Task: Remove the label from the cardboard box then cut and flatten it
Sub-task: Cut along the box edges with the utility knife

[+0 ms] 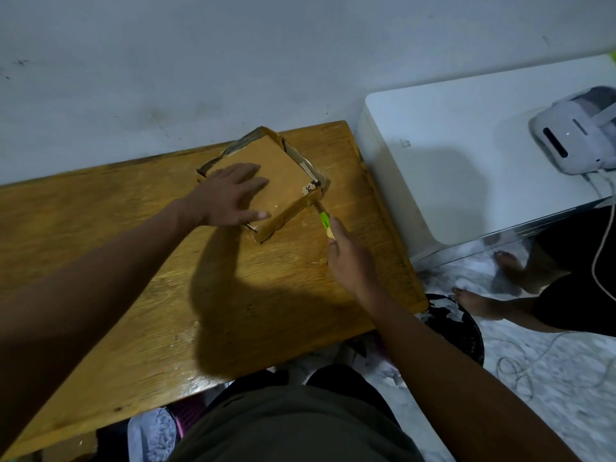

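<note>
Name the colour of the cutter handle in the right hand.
Bright green and yellow slim cutter handle, seen in the head view, held by the right hand.

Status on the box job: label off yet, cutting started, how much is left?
Done: the cardboard box top is mostly bare; only a small label scrap shows near the right corner. In hand: left hand presses the box flat on the wooden table, right hand grips a green utility knife at the right side wall. Left: finish cutting, then flatten.

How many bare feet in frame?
2. One bare foot on the pale floor beside the white cabinet; the other bare foot nearer, by the black basket. Others may be hidden.
</note>
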